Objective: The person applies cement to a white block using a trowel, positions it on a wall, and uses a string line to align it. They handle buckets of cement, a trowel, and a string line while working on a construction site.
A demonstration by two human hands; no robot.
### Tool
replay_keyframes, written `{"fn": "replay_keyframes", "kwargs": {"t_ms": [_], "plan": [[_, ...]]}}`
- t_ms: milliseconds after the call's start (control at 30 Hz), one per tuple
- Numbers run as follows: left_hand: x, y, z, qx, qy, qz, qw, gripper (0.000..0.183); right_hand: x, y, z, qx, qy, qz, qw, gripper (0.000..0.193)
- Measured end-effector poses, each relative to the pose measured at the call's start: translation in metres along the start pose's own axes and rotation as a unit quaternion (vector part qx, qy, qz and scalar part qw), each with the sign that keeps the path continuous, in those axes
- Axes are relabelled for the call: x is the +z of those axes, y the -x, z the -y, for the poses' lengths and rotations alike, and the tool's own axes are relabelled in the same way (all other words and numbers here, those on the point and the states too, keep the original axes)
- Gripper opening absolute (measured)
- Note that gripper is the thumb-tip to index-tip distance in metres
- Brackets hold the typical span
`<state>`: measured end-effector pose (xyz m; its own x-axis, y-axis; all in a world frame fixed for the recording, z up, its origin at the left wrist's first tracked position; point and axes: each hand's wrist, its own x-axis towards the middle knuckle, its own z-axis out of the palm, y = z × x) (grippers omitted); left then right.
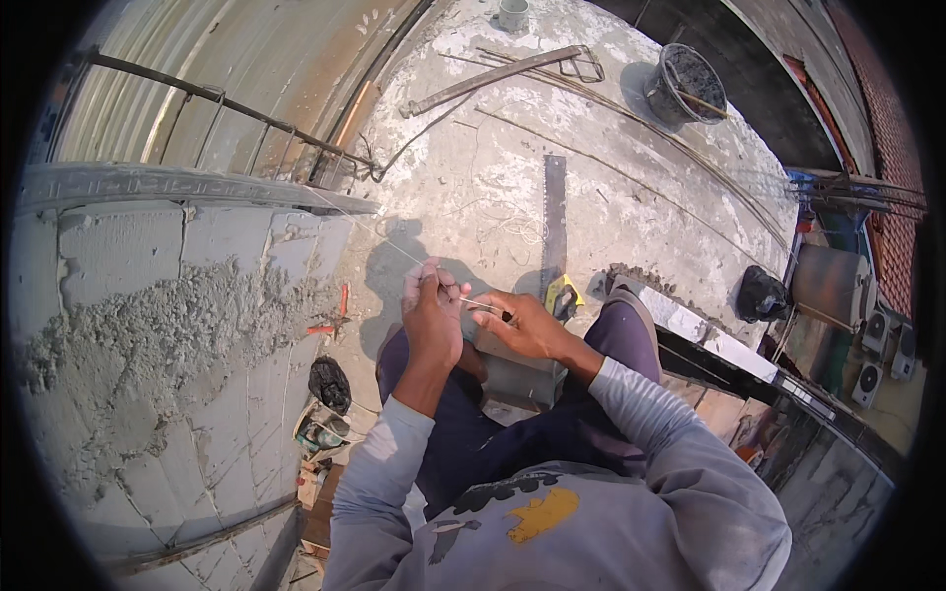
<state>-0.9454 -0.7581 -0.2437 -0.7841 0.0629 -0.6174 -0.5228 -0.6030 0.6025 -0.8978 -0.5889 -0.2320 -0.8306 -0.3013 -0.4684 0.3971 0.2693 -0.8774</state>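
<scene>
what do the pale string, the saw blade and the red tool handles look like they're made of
Pale string: perhaps nylon or cotton, being thin and flexible; too fine to show its weave or finish.
Saw blade: probably steel, dull grey, judging by the thin flat strip and toothed edge.
Red tool handles: likely plastic or rubber grips, given their even bright colour; gloss unclear.

two hands (432, 320), one taut string (379, 234), one handsaw (555, 217), one dark bucket (660, 91), two black bags (330, 384), three fan units (875, 331).

Thin pale string (384, 237) — taut, nearly straight — slanting up leftward from the left hand (434, 313).
</scene>
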Motion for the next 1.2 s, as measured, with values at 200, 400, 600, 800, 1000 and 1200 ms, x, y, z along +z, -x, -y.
{"fn": "replay_keyframes", "kwargs": {"t_ms": [200, 400, 600, 800, 1000, 1200], "plan": [[0.091, 0.105, -0.041, -0.124, -0.059, 0.013, 0.99, 0.033, -0.046, 0.173, 0.107, -0.119, 0.125, -0.192, 0.966, 0.023], [0.194, 0.22, -0.107, -0.271, -0.11, 0.117, 0.949, 0.058, -0.075, 0.322, 0.245, 0.052, 0.062, -0.204, 0.976, 0.022], [0.272, 0.305, -0.193, -0.329, -0.153, 0.301, 0.882, 0.04, -0.062, 0.445, 0.357, 0.093, -0.055, -0.296, 0.949, 0.018], [0.344, 0.343, -0.242, -0.256, -0.181, 0.476, 0.822, 0.04, -0.024, 0.55, 0.41, 0.199, 0.063, -0.533, 0.82, 0.017], [0.403, 0.411, -0.223, -0.233, -0.217, 0.565, 0.761, 0.045, 0.029, 0.653, 0.376, 0.272, 0.151, -0.753, 0.581, 0.017], [0.439, 0.473, -0.181, -0.21, -0.229, 0.619, 0.722, 0.048, 0.063, 0.75, 0.271, 0.25, 0.156, -0.847, 0.442, 0.018]]}}
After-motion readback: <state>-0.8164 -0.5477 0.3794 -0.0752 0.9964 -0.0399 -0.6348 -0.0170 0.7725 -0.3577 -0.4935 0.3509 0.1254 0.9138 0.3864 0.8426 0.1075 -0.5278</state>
